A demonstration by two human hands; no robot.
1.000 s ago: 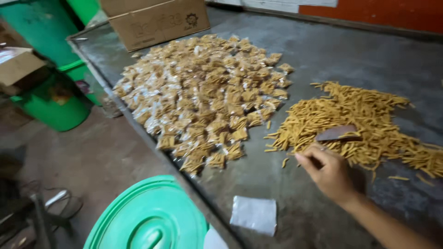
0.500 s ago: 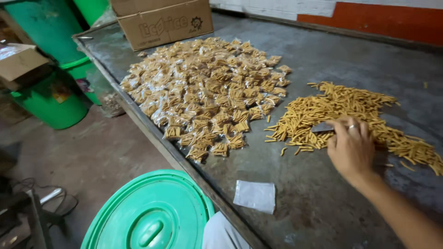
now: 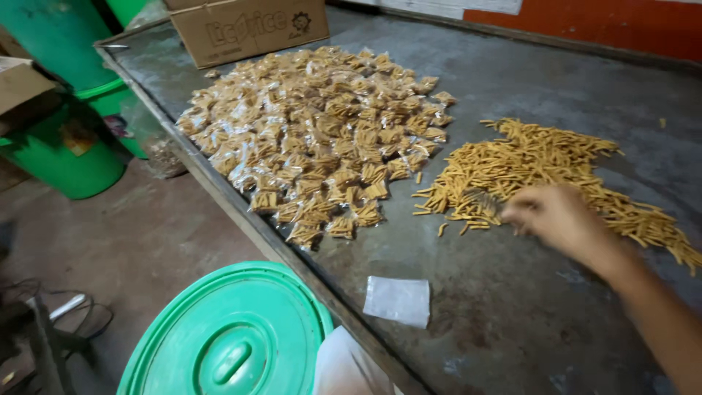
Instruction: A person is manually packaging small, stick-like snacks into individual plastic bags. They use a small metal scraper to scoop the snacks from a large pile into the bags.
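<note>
Since half a second ago your right hand [image 3: 559, 219] slid left to the near edge of the loose yellow-orange snack sticks [image 3: 548, 172]; blurred, grip unclear. Leftward: round green plastic lid [image 3: 227, 336], heap of small clear filled packets [image 3: 322, 135], flat empty clear bag [image 3: 398, 300] on grey metal table [image 3: 512, 66].

Loose sticks [image 3: 541, 172]: short yellow-orange snack sticks, lying unbagged in a loose, flat heap on the right half of the grey tabletop, strays trailing off its near left edge.
Heap pose: stretching diagonally toward the right edge (sticks pointing every way).
Right hand [image 3: 559, 219]: blurred, hovering at the heap's near edge; whether it is gripping anything is not showing.
</note>
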